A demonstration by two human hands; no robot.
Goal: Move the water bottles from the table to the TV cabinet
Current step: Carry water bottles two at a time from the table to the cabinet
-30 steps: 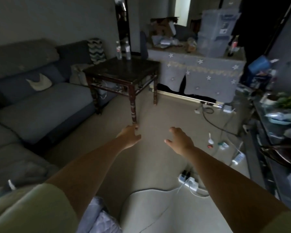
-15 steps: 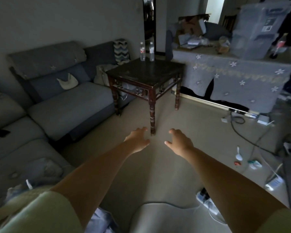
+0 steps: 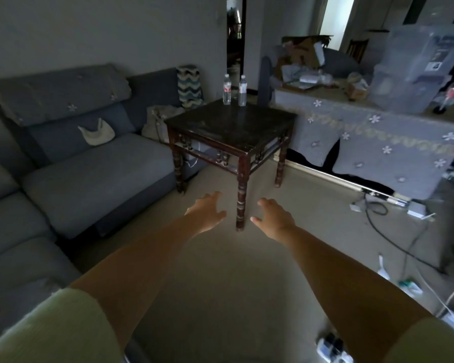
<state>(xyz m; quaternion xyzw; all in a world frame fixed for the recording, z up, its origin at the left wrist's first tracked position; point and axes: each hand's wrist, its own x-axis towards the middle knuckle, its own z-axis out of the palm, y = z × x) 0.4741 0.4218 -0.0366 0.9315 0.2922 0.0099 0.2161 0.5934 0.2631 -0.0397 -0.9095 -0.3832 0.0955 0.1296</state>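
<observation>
**Reaching toward two bottles on the far side of the table**

Stretching out from the head camera's view, both arms are extending over the floor short of the dark wooden table (image 3: 231, 127). The left hand (image 3: 207, 210) is hovering near the table's closest leg, fingers loosely spread and holding nothing. The right hand (image 3: 273, 217) is hanging just across that leg, fingers relaxed and apart, also holding nothing. Two water bottles (image 3: 226, 89) are standing upright on the table's far corner, close together but not touching, one with a red label and one (image 3: 242, 90) with a pale label. Left of the table a grey sofa (image 3: 89, 166) is lying along the wall; right of the table a cloth-covered counter (image 3: 378, 132) is carrying boxes and clutter. The TV cabinet is not showing clearly here.

As for risk, the bottles are sitting at the corner farthest from the hands, so a long reach across the top could be tipping one into the other or nudging it off the back edge. Cables (image 3: 393, 237) are trailing over the floor right of the table, and stepping there while carrying bottles could be catching a foot.

Compared with half a second ago, the table is appearing larger and nearer, and the hands are now flanking its closest leg rather than sitting in front of it.
</observation>
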